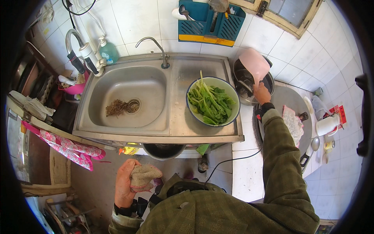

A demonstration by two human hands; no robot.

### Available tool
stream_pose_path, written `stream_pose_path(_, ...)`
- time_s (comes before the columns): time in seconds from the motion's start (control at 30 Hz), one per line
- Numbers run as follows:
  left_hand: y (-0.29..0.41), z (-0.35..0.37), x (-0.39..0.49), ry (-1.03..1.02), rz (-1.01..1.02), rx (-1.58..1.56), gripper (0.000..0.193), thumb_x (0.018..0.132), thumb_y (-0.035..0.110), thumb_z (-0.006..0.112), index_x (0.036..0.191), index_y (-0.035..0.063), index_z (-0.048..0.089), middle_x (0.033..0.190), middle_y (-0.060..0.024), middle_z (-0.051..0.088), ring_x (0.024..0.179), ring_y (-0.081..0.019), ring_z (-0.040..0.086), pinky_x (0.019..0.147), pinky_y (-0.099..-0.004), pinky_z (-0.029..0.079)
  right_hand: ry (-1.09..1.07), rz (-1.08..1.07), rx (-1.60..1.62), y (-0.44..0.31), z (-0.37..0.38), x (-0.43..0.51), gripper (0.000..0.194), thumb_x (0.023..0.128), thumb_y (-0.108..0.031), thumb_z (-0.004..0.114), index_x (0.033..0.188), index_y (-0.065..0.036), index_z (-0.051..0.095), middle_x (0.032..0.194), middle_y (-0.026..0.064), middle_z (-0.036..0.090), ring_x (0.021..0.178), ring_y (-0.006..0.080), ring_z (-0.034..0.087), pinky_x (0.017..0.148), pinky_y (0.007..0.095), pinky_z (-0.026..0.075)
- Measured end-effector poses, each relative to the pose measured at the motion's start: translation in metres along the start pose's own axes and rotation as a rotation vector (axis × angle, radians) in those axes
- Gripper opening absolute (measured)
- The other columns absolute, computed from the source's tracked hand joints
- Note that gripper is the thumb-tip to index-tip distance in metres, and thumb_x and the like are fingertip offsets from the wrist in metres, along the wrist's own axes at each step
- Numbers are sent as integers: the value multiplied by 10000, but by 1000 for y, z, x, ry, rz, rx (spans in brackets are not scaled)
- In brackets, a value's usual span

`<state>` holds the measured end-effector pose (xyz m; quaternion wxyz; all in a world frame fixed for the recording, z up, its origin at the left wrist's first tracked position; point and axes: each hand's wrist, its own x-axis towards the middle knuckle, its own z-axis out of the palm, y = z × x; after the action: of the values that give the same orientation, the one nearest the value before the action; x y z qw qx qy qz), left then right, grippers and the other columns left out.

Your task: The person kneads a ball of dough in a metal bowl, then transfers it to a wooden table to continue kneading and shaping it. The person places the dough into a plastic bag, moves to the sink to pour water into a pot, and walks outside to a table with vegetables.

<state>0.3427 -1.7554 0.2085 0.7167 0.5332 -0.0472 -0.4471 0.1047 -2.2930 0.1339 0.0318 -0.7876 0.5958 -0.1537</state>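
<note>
My left hand (126, 181) holds a folded beige cloth (144, 175) with pink edging, in front of the sink cabinet. At the right, my right hand (261, 93) grips the handle of a pink plastic ladle (254, 63), whose bowl is over a dark-lined metal pot (271, 83). Leafy green vegetables (212, 102) fill a white enamel basin with a blue rim (191, 117) on the steel drainboard (179, 87). In the stainless steel sink (137, 79), a brown fibrous clump (117, 107) lies beside the drain. The pot's contents are hard to make out.
A thin curved faucet (155, 41) rises behind the sink. A soap dispenser (108, 53) and a second faucet (87, 55) stand at its back left. Right of the pot, a cloth (293, 125) lies on a round grey lid (276, 128). A black cable (233, 159) hangs near the white tiled counter (247, 175).
</note>
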Motion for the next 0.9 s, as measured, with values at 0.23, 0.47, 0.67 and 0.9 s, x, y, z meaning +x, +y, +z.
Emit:
stream_pose_path(0.23, -7, -7, 2, 43, -21, -1, 248, 937, 261, 517, 868, 26, 554, 777, -36, 577, 661, -107, 583, 572, -247, 491, 76, -2, -41, -6, 0, -9, 392, 895, -412, 477, 993, -33, 450, 893, 274, 628, 848, 464, 599, 730, 546, 464)
stream_pose_path(0.47, -8, -10, 2, 12, -34, -15, 238, 940, 255, 516, 869, 32, 560, 748, -39, 589, 633, -112, 585, 557, -245, 490, 96, -93, -25, -4, 1, -4, 385, 905, -430, 462, 985, -54, 437, 874, 280, 624, 833, 475, 589, 714, 563, 448)
stream_pose_path(0.67, -11, -11, 0, 42, -36, -48, 246, 947, 254, 501, 868, 28, 553, 750, -46, 594, 648, -119, 600, 580, -252, 502, 33, 13, -30, -1, 6, 4, 395, 887, -434, 484, 972, -49, 493, 911, 251, 635, 845, 453, 606, 731, 530, 475)
stream_pose_path(0.9, -5, -9, 0, 26, -36, 44, 229, 952, 230, 486, 861, 28, 542, 770, -26, 569, 680, -88, 562, 607, -234, 469, 43, -56, -65, 5, 4, 5, 472, 830, -528, 540, 834, -65, 632, 910, 208, 647, 874, 407, 607, 745, 493, 473)
